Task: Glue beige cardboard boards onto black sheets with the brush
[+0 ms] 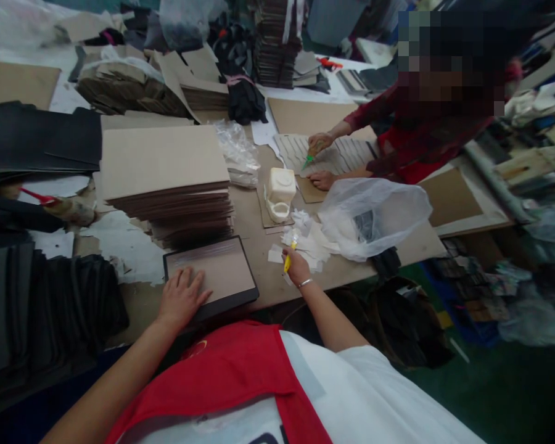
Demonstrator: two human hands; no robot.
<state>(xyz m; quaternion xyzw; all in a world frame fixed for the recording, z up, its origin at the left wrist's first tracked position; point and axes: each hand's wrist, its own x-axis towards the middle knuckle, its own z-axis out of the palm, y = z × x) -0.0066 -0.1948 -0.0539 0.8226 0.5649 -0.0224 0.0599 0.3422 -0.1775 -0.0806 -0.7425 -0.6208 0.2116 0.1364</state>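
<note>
My left hand [184, 295] lies flat with its fingers spread on a tan board [226, 271]. That board rests on a black, round-cornered panel [234, 300] at the table's front edge, and pale streaks show across its upper part. In my right hand [296, 266] is a slim yellow-handled brush [287, 264]. Its pale tip points away from me, over a heap of white paper slips [312, 240], and is hard to make out. Just beyond stands a cream plastic jug [282, 182] with a loop handle, on a small piece of board.
A tall stack of tan boards [166, 154] stands behind the panel. Black panels [50, 302] and a red-tipped bottle [69, 208] are at left. A clear plastic bag [374, 216] lies at right. Across the table, a co-worker's hand [321, 143] holds a green-tipped bottle over strips.
</note>
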